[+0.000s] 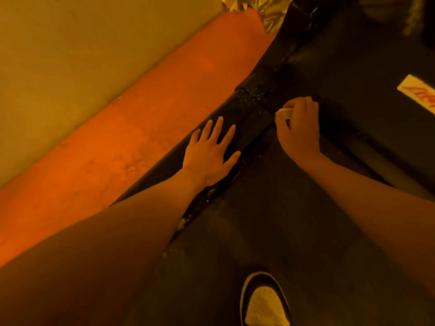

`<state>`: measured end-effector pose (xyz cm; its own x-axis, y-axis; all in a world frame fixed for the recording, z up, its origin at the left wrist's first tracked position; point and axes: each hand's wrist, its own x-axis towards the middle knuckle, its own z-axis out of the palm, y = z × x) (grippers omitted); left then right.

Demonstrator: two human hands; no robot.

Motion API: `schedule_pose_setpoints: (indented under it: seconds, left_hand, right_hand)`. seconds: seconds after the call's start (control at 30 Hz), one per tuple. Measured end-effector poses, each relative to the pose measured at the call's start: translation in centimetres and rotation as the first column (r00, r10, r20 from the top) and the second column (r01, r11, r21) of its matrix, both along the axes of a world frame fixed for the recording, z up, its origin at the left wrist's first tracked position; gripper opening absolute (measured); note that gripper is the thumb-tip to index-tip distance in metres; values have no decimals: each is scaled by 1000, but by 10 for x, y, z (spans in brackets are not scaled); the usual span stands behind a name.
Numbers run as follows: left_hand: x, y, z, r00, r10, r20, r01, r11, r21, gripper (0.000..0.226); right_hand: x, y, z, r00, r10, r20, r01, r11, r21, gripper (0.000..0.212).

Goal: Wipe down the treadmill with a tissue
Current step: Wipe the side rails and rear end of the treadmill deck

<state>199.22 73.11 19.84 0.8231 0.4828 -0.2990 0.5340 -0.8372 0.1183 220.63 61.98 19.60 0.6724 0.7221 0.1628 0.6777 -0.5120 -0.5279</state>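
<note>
The black treadmill (pixel 270 231) fills the lower right of the dim, orange-lit head view. Its dusty side rail (pixel 244 111) runs diagonally from lower left to upper right. My left hand (pixel 209 154) lies flat on that rail with fingers spread and straight. My right hand (pixel 299 128) is curled around a small wad of white tissue (pixel 286 112), pressed at the seam where the rail meets the belt and the front cover. Most of the tissue is hidden inside my fingers.
An orange floor strip (pixel 141 128) runs along the rail's left side, with a pale wall (pixel 70 55) beyond. Crumpled shiny foil (pixel 266 12) lies at the top. A white label with red lettering (pixel 421 92) sits on the front cover. My shoe (pixel 266 302) stands on the belt.
</note>
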Motion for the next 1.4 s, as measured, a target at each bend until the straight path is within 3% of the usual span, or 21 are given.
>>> schedule_pose_setpoints:
  seconds: [0.1, 0.17, 0.23, 0.3, 0.43, 0.67, 0.83, 0.93, 1.07, 1.2, 1.3, 1.4]
  left_hand:
    - [14, 10, -16, 998, -31, -56, 32, 999, 24, 76]
    - [21, 16, -32, 997, -57, -45, 59, 997, 55, 77]
    - [21, 22, -45, 997, -79, -5, 79, 994, 82, 78]
    - [19, 23, -53, 996, -76, 43, 72, 994, 87, 78]
    - [20, 23, -57, 995, -39, 95, 30, 995, 93, 81]
    - [21, 22, -58, 993, -40, 107, 28, 994, 106, 80]
    - [22, 23, -57, 996, -41, 81, 33, 994, 101, 81]
    - [22, 22, -57, 996, -38, 75, 31, 995, 93, 81]
    - [22, 22, -56, 997, -37, 72, 30, 995, 93, 81]
    - [22, 23, -56, 996, -41, 79, 33, 995, 92, 81]
    - [22, 23, -56, 996, -43, 78, 36, 995, 89, 81]
    - [22, 23, -56, 995, -49, 85, 41, 996, 85, 81]
  right_hand:
    - [27, 22, -9, 966, -172, -192, 197, 973, 121, 29]
    - [52, 36, -16, 976, -178, -125, 197, 967, 162, 29]
    - [70, 50, -23, 997, -79, -12, 79, 984, 160, 35]
    - [79, 58, -34, 998, 53, 24, -55, 994, 95, 47]
    - [63, 47, -57, 973, 225, 54, -209, 956, -205, 70]
    - [90, 26, -60, 834, 513, 206, -373, 797, -475, 73]
    - [138, 70, -45, 901, 348, 261, -187, 852, -489, 78]
    - [110, 73, -44, 952, 238, 195, -124, 876, -466, 80]
    - [79, 47, -50, 894, 411, 177, -279, 821, -497, 78]
    - [128, 78, -43, 970, 136, 202, -28, 886, -464, 84]
    - [155, 93, -35, 996, -32, 86, 66, 902, -426, 82]
    - [138, 89, -28, 997, -60, 54, 78, 899, -432, 83]
